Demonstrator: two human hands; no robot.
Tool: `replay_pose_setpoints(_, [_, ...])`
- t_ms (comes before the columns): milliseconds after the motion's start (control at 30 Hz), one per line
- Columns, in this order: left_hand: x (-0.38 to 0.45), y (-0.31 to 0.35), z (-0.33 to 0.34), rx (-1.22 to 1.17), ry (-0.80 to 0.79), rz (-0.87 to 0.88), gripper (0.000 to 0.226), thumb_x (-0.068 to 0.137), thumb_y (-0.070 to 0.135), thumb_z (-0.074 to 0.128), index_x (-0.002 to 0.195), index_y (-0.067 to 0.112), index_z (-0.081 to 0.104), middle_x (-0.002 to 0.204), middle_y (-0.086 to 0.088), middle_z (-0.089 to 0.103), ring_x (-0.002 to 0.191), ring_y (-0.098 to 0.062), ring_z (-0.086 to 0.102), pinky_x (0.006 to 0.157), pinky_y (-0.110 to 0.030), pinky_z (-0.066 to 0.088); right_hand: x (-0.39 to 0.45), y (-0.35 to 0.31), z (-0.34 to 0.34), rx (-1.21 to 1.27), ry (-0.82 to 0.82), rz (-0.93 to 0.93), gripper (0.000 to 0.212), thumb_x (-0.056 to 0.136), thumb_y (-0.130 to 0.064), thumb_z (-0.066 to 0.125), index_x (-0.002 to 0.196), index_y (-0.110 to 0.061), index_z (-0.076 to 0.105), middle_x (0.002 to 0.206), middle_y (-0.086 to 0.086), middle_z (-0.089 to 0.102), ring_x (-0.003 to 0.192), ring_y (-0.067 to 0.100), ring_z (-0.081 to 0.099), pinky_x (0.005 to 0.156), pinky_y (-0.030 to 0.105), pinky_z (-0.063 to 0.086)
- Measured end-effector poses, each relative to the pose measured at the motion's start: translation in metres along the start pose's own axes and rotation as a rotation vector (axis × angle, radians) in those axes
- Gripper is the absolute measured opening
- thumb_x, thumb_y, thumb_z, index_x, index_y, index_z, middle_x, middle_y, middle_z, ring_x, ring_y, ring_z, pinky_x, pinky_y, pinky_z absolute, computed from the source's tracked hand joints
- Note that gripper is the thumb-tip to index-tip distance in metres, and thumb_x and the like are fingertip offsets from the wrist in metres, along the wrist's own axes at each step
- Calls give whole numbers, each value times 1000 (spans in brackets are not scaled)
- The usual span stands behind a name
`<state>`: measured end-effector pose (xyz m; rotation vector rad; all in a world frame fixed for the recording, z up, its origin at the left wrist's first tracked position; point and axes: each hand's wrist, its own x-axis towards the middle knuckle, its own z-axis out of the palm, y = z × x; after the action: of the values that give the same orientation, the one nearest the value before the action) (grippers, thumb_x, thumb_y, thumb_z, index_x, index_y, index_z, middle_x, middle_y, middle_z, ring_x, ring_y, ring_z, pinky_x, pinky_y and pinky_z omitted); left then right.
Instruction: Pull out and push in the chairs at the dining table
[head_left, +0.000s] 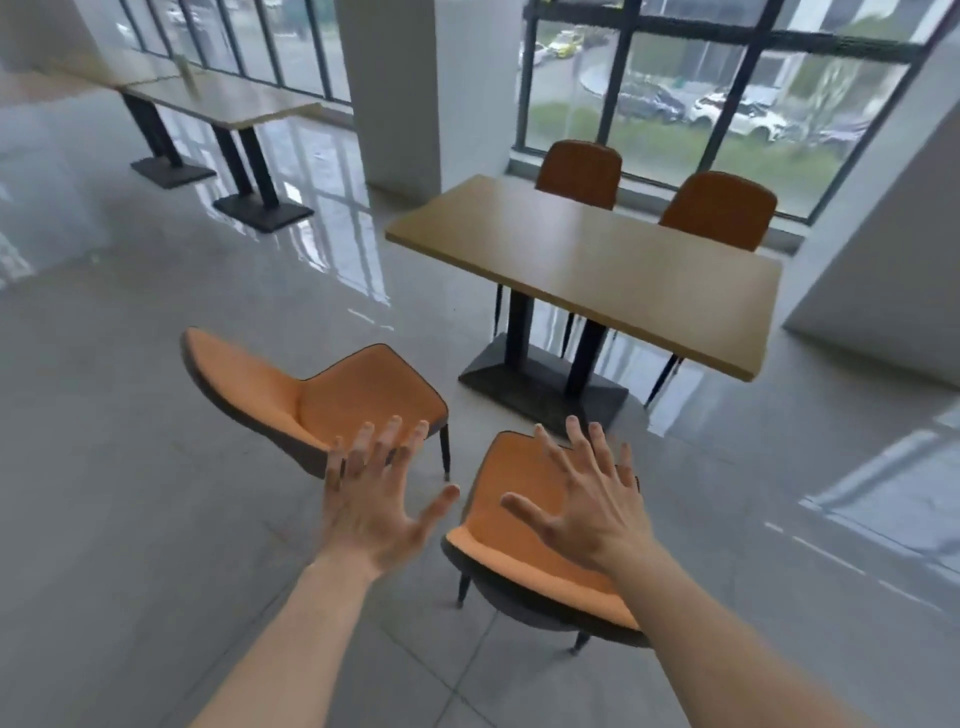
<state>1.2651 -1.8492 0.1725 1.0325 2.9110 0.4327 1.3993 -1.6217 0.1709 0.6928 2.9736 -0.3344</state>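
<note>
Reaching forward, your left hand and right hand spread open-fingered, holding nothing, above two orange chairs standing well apart from the dining table.

Near padded chair: orange seat and back, dark grey shell, black legs.
Second padded chair under my right hand: the same orange, dark edging.
Rectangular wooden dining table: tan top, black pedestal.
Far chairs: darker rust orange.
Glossy floor tiles: pale grey.
</note>
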Motion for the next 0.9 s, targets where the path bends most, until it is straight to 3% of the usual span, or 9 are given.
replay_pose_setpoints(267, [26,48,91,-34,-180,277,90,85,94,13,160,45,10,171,5,16,158,-23,5,127,-52,-6,-42,59,61,83,-74,310,104,79,-102,16,163,-48,-12,176,2,-15,160,28,-21,128,59,-11])
replay_pose_setpoints(433, [19,48,147,-21,-310,366,89,85,93,12,160,45,4,172,8,9,158,-19,-1,127,-50,-8,-67,59,112,155,-185,351,104,78,-102,17,163,-47,-8,177,1,-7,162,26,-15,129,58,-8])
replay_pose_setpoints(533, [14,38,173,-9,-372,396,89,85,93,12,160,45,9,171,9,17,158,-19,9,129,-50,1,-74,52,142,176,-206,393,106,77,-103,17,165,-44,8,175,2,18,162,28,6,130,56,0])
replay_pose_setpoints(600, [14,35,183,8,-386,391,92,83,95,10,157,43,29,165,9,33,154,-18,26,127,-48,18,-77,49,154,139,-159,417,109,75,-104,15,160,-38,34,160,-3,45,152,24,28,129,52,10])
replay_pose_setpoints(633, [14,34,186,18,-375,389,93,82,95,10,151,42,43,158,10,45,146,-17,40,121,-45,31,-77,49,158,122,-134,425,110,74,-105,13,156,-36,43,153,-6,52,146,21,34,127,50,13])
replay_pose_setpoints(700, [16,31,190,31,-326,427,91,81,96,12,134,41,62,132,16,67,115,-12,63,92,-35,49,-78,49,160,117,-114,443,113,71,-107,10,151,-36,49,146,-11,55,141,19,37,126,47,17])
replay_pose_setpoints(767, [20,31,188,25,-291,482,90,79,98,13,124,41,67,111,18,73,92,-10,65,73,-30,46,-76,49,160,121,-113,458,115,68,-108,6,149,-38,49,146,-14,53,140,18,36,125,46,20])
replay_pose_setpoints(900, [30,31,188,16,-287,527,97,74,101,6,117,40,67,101,17,72,84,-10,63,64,-30,37,-72,48,158,116,-141,475,116,66,-108,0,147,-40,48,145,-17,51,138,16,35,124,43,21])
